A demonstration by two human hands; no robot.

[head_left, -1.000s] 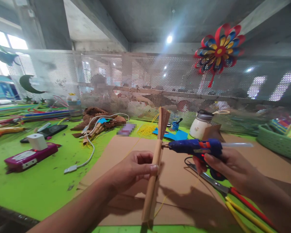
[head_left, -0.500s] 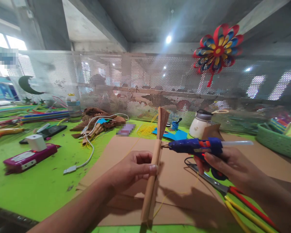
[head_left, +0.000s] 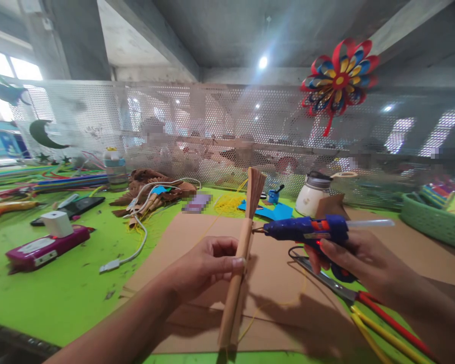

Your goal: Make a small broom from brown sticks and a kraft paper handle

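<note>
My left hand (head_left: 212, 263) is closed around a folded brown paper fan (head_left: 233, 298), which stands tilted with its pleated top slightly spread. In my right hand (head_left: 349, 258) is a blue hot glue gun (head_left: 307, 229) with a clear glue stick poking out of its back and a small red light lit. Its metal nozzle is at the fan's right edge, just below the pleats; whether it touches I cannot tell. Under both hands lie sheets of brown paper (head_left: 189, 232). A thin yellow thread (head_left: 265, 306) trails from the fan across the paper.
Scissors (head_left: 345, 290) with red and yellow handles lie below my right hand. A purple power strip (head_left: 49, 247) with a white charger and a white USB cable (head_left: 144, 242) are on the left. Farther back stand a white jar (head_left: 313, 194) and a green basket (head_left: 432, 222).
The fan's lower end has shifted very slightly left. Both hands and the glue gun stay nearly where they were.
</note>
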